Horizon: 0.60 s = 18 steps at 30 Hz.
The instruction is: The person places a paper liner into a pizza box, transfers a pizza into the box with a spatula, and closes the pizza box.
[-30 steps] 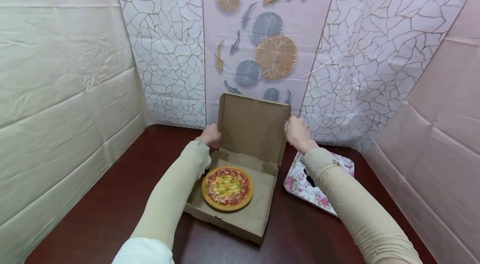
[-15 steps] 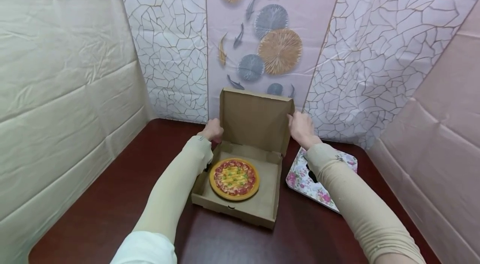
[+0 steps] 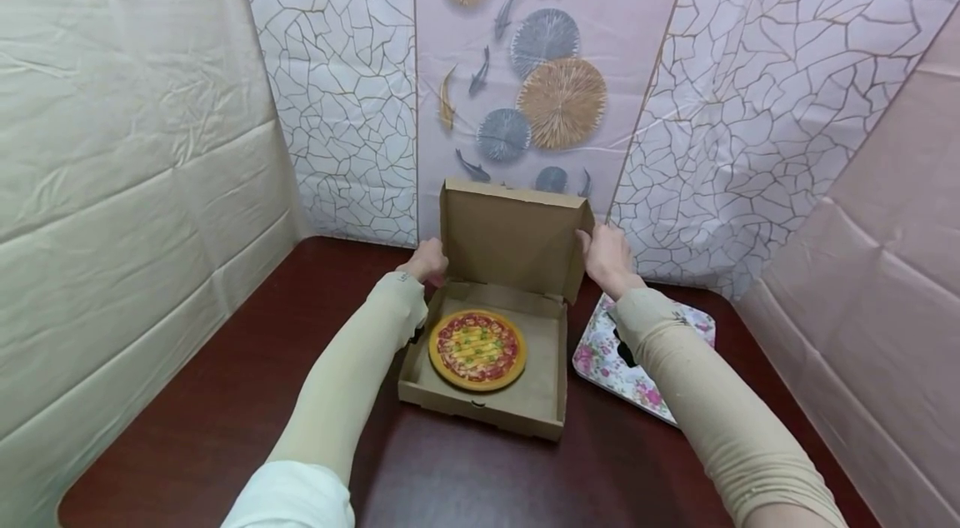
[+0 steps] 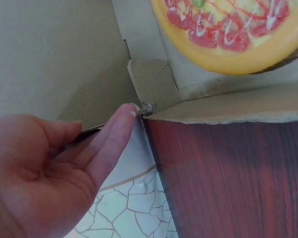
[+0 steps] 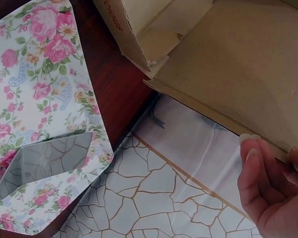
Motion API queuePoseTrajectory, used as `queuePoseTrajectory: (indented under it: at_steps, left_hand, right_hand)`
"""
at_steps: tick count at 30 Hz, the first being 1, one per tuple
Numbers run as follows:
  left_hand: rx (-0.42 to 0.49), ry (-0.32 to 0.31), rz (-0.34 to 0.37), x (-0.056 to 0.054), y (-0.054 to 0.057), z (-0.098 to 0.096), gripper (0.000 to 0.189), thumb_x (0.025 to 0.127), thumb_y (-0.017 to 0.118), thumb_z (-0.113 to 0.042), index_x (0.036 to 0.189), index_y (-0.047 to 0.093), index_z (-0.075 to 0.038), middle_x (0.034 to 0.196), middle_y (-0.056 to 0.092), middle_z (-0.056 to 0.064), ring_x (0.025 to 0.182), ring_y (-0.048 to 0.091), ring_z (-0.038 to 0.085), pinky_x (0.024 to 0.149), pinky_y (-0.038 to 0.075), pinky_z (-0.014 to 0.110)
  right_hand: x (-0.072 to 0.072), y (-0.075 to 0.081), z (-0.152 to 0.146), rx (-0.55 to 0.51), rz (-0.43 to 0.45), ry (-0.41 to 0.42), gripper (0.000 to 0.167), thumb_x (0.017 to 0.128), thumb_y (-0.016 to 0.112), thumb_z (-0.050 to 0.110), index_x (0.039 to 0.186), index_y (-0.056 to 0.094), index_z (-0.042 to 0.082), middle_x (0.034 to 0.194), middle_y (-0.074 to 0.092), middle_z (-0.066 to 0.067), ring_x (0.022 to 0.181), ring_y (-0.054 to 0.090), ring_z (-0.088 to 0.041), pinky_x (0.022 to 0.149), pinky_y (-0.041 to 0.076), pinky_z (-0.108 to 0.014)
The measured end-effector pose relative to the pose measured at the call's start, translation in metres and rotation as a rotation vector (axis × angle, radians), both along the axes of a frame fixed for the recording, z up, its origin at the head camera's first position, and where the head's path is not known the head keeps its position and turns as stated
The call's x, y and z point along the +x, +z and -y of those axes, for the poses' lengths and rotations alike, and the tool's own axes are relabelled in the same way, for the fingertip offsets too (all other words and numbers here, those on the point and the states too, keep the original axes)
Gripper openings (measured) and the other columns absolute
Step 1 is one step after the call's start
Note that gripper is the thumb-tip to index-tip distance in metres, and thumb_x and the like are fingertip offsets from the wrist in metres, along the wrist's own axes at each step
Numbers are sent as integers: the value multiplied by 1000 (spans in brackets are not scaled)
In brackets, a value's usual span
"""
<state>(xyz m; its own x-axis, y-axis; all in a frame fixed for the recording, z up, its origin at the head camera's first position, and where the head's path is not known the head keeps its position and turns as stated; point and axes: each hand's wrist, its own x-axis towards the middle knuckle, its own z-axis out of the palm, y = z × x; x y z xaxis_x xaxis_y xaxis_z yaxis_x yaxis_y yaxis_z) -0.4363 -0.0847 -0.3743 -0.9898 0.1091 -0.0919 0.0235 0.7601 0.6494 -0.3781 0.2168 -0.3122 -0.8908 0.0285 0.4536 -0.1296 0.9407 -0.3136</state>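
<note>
A brown cardboard pizza box [image 3: 536, 403] stands open on the table, its lid [image 3: 513, 241] raised towards the back wall. Inside the base, left of centre, lies a round pizza [image 3: 477, 350] with red, yellow and green topping. My left hand [image 3: 427, 261] pinches the lid's left edge near the hinge; in the left wrist view its thumb is on the inner face and the fingers are behind. At the lid's right edge, my right hand [image 3: 607, 255] grips the cardboard between thumb and fingers, as the right wrist view shows.
Right of the box lies a white floral board [image 3: 600, 345], partly under my right sleeve. On it, a shiny metal blade [image 5: 54, 156] mirrors the patterned wall. The dark red table [image 3: 247, 378] meets cloth-covered walls at the back and both sides.
The box has turned, so its front edge lies straighter, and the pizza has moved with it, rightward and slightly farther away. Both hands keep hold of the lid.
</note>
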Motion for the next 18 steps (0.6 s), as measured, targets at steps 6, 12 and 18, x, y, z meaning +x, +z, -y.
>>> queuePoseTrajectory:
  at_steps: [6,12,18]
  left_hand:
    - [-9,-11,26,-12,-4,0,46,93,37,0,137,38,12,144,36,38,61,72,24,65,59,31]
    - [-2,6,28,-6,2,-2,47,95,37,-1,141,36,8,148,31,35,67,74,26,70,59,30]
    - [10,-24,1,5,8,-4,45,95,36,0,139,37,9,146,33,38,75,74,29,60,58,28]
  right_hand:
    - [1,1,-1,-10,11,-12,45,100,49,32,74,60,-4,92,65,-33,82,65,-46,69,51,-53]
    - [1,5,0,-32,42,-1,45,100,49,30,66,57,2,81,65,-27,75,65,-42,67,51,-49]
    - [3,8,-1,5,49,28,45,100,49,28,66,57,1,85,67,-29,81,66,-44,71,51,-52]
